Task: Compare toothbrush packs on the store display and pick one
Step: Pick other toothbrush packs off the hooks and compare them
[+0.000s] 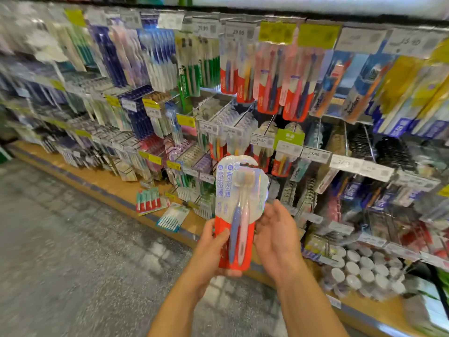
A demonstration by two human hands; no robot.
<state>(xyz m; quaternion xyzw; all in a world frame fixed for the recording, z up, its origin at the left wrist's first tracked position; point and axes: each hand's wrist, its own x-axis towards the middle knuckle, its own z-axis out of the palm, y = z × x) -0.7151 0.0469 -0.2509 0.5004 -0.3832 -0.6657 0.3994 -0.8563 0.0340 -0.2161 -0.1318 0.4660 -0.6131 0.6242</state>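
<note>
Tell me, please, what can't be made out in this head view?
- Pack: small print blurred; back faces away.
- Left shelves: motion blur hides labels.
- Right hand: fingertips hidden behind the pack.
- Jars: lids only, contents unseen.
- Top shelf: cut off by the frame edge.

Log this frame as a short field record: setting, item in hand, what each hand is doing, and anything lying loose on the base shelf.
setting: store aisle, toothbrush display on hooks with price tags
item held: toothbrush pack, red card base, one blue and one pink brush
left hand: grips the pack's lower left edge, thumb on front
right hand: holds the pack's right side
loose on base shelf: red-and-teal pack, white-and-teal pack
image quality: motion blur, most labels unreadable
</note>
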